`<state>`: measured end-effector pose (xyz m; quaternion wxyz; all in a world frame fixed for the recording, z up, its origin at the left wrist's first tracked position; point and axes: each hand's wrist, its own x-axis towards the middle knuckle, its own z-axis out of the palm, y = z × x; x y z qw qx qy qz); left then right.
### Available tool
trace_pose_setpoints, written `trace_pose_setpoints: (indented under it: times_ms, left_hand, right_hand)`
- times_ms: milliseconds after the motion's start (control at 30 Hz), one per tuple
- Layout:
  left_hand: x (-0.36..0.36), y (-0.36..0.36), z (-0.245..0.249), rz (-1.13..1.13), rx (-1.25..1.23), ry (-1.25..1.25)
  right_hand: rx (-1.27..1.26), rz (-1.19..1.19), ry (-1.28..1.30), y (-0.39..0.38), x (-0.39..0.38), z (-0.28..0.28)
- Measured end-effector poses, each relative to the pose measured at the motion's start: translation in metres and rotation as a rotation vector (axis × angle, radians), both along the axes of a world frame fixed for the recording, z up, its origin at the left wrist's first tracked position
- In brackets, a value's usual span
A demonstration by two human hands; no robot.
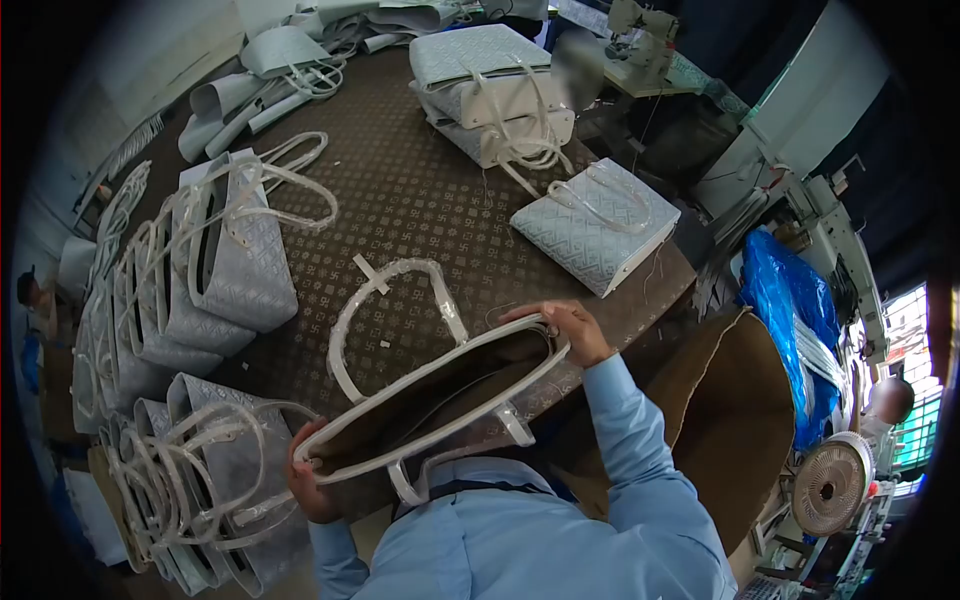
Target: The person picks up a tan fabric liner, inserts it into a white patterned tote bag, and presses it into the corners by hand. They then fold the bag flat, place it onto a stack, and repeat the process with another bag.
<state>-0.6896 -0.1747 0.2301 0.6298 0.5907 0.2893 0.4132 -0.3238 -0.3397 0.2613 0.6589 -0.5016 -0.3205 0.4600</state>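
A pale handbag [430,374] with a white rim is held in front of my body, its mouth open upward and a dark lining showing inside. My left hand [309,482] grips one end of the rim, fingers partly hidden by the bag. At the opposite end, my right hand [572,328] is closed around the rim's corner. One plastic-wrapped handle [343,325] arches away over the table; the other handle [515,424] hangs toward my shirt. The bag's lower part is out of sight.
Rows of similar bags [245,260] stand along the left of the patterned table [370,180]. Stacked bags [480,65] and a single bag [605,225] lie at the far right. A large brown sack [735,400], a fan [832,485] and sewing machines [640,35] are to the right.
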Motion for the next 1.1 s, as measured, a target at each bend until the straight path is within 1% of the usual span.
trace_pose_setpoints:
  times_ms: [33,67,100,133,167,200,233,267,300,333,367,400,433,467,500,533,567,600,633,700,733,767,833,867,933,967,1033,1067,1100]
  left_hand:
    - [0.002,-0.006,-0.016,0.131,-0.128,-0.127]
    - [0.004,-0.007,-0.027,0.263,-0.259,-0.252]
    - [0.01,0.002,-0.028,0.294,-0.225,-0.222]
    - [0.016,0.012,-0.019,0.215,-0.22,-0.281]
    - [0.025,0.02,-0.003,0.138,-0.217,-0.337]
    - [0.038,0.024,0.021,0.159,-0.165,-0.386]
    - [0.047,0.029,0.039,0.161,-0.165,-0.389]
    - [0.054,0.035,0.055,0.068,0.125,-0.435]
    - [0.057,0.038,0.063,-0.027,0.42,-0.47]
    - [0.061,0.035,0.066,-0.028,0.43,-0.468]
    - [0.069,0.028,0.067,-0.131,0.291,-0.502]
    - [0.074,0.024,0.064,-0.233,0.145,-0.534]
    - [0.075,0.023,0.034,-0.129,-0.061,-0.475]
    - [0.078,0.02,0.009,-0.11,-0.201,-0.377]
    - [0.083,0.017,-0.015,-0.086,-0.342,-0.277]
    - [0.084,0.019,-0.041,-0.152,-0.562,-0.186]
    - [0.083,0.023,-0.069,-0.217,-0.779,-0.09]
    - [0.08,0.025,-0.104,-0.246,-0.842,-0.027]
    - [0.076,0.023,-0.134,-0.276,-0.903,0.033]
    - [0.071,0.017,-0.156,-0.257,-0.921,0.076]
    - [0.072,0.019,-0.162,-0.236,-0.934,0.108]
    - [0.077,0.024,-0.169,-0.232,-0.924,0.11]
    - [0.08,0.029,-0.18,-0.235,-0.91,0.062]
    - [0.081,0.033,-0.17,-0.234,-0.908,0.069]
    - [0.091,0.041,-0.13,-0.396,-0.797,0.153]
    - [0.096,0.042,-0.117,-0.397,-0.795,0.158]
    - [0.102,0.041,-0.101,-0.416,-0.706,0.186]
    - [0.101,0.04,-0.111,-0.418,-0.708,0.197]
    - [0.1,0.038,-0.131,-0.393,-0.703,0.162]
  right_hand:
    - [0.023,-0.087,-0.031,-0.002,-0.006,0.001]
    - [0.032,-0.09,-0.034,0.003,-0.006,-0.001]
    - [0.042,-0.208,0.032,0.007,-0.005,-0.006]
    - [0.04,-0.326,0.109,0.008,-0.007,-0.011]
    - [0.067,-0.406,0.136,0.012,-0.006,0.007]
    - [0.18,-0.449,0.079,0.011,-0.003,0.021]
    - [0.3,-0.486,0.013,0.01,0.002,0.035]
    - [0.441,-0.46,-0.173,0.007,0.008,0.049]
    - [0.407,-0.515,-0.193,0.004,0.006,0.06]
    - [0.373,-0.573,-0.21,0.0,0.003,0.065]
    - [0.288,-0.565,-0.183,-0.006,0.005,0.055]
    - [0.291,-0.567,-0.184,-0.005,0.006,0.034]
    - [0.271,-0.594,0.145,-0.004,0.008,0.004]
    - [0.243,-0.611,0.474,-0.005,0.01,-0.028]
    - [0.048,-0.629,0.507,-0.007,0.009,-0.059]
    - [-0.017,-0.574,0.596,-0.01,0.009,-0.097]
    - [-0.078,-0.518,0.686,-0.013,0.004,-0.122]
    - [-0.293,-0.465,0.489,-0.009,-0.004,-0.125]
    - [-0.287,-0.469,0.488,-0.009,-0.003,-0.136]
    - [-0.595,-0.519,0.005,-0.006,-0.002,-0.199]
    - [-0.548,-0.501,-0.05,-0.01,0.004,-0.243]
    - [-0.538,-0.498,-0.046,-0.008,0.001,-0.234]
    - [-0.712,-0.521,-0.452,-0.014,-0.015,-0.191]
    - [-0.711,-0.521,-0.444,-0.016,-0.016,-0.171]
    - [-0.798,-0.255,-0.445,-0.019,-0.003,-0.138]
    - [-0.796,-0.257,-0.441,-0.021,0.001,-0.132]
    - [-0.591,-0.119,0.134,-0.026,0.006,-0.128]
    - [-0.591,-0.122,0.144,-0.026,0.007,-0.137]
    - [-0.544,-0.126,0.111,-0.024,0.01,-0.15]
